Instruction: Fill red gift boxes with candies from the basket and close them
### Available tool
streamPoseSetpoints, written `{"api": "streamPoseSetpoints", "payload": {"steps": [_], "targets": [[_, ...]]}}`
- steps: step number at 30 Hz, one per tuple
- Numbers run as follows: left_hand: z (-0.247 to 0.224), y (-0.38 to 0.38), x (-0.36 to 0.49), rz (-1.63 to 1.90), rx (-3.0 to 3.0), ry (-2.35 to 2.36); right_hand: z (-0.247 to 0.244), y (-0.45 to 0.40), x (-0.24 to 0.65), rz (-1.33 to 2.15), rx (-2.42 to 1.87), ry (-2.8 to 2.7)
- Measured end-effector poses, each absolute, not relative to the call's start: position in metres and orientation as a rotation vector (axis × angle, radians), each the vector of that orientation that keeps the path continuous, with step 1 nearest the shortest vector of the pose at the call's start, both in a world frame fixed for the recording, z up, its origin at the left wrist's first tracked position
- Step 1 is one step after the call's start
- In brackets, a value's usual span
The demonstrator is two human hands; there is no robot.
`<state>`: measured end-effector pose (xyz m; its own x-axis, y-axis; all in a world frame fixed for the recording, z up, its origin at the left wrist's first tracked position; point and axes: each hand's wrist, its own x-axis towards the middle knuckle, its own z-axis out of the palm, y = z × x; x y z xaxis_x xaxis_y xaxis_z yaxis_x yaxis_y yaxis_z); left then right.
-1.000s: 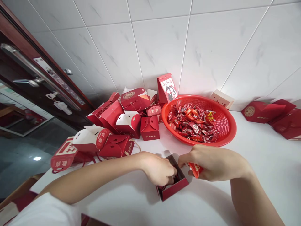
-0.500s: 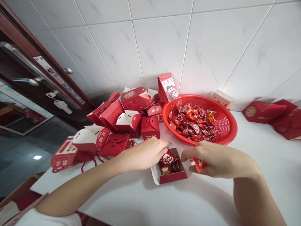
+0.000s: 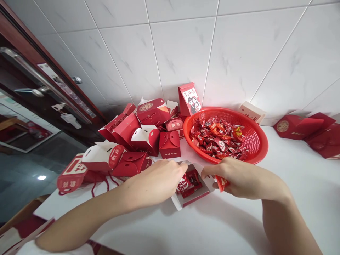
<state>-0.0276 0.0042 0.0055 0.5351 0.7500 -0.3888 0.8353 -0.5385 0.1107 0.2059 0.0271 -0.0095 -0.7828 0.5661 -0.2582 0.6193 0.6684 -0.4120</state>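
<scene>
An open red gift box (image 3: 197, 199) with a white inside sits on the white table between my hands, slightly turned. Wrapped candies (image 3: 195, 179) lie inside, and a red-and-white candy packet (image 3: 183, 183) shows at its left side. My left hand (image 3: 166, 179) is closed at the box's left edge, beside that packet; its fingertips are partly hidden. In my right hand (image 3: 239, 177) an orange-red wrapped candy (image 3: 221, 183) is held under the curled fingers. The forefinger and thumb of that hand are at the box's right flap.
Behind the box stands a red plastic basket (image 3: 261, 141) holding many wrapped candies. Several red gift boxes (image 3: 170, 145) crowd the left side, and more boxes (image 3: 294, 127) stand at the far right. A tiled wall (image 3: 183, 53) borders the back; a door with keys (image 3: 70, 118) is at left.
The box has turned and tilted a little. My left hand has shifted slightly left and down, and the candies inside lie differently. My right hand has moved slightly left, still holding its candy.
</scene>
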Motion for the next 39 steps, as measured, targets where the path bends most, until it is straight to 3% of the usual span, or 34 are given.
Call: {"api": "streamPoseSetpoints", "payload": {"steps": [10, 22, 32, 39], "targets": [[-0.009, 0.006, -0.02, -0.439, 2.551, 1.356, -0.011, 0.028, 0.201, -0.755, 0.946, 2.774], [-0.027, 0.014, -0.015, -0.151, 2.406, 1.264, -0.01, 0.029, 0.193, -0.776, 0.955, 2.683], [-0.011, 0.013, -0.008, -0.738, 2.418, 1.225, -0.011, 0.027, 0.191, -0.721, 0.937, 2.675], [-0.018, 0.017, -0.015, -0.243, 2.465, 1.215, -0.013, 0.027, 0.193, -0.743, 0.944, 2.674]]}}
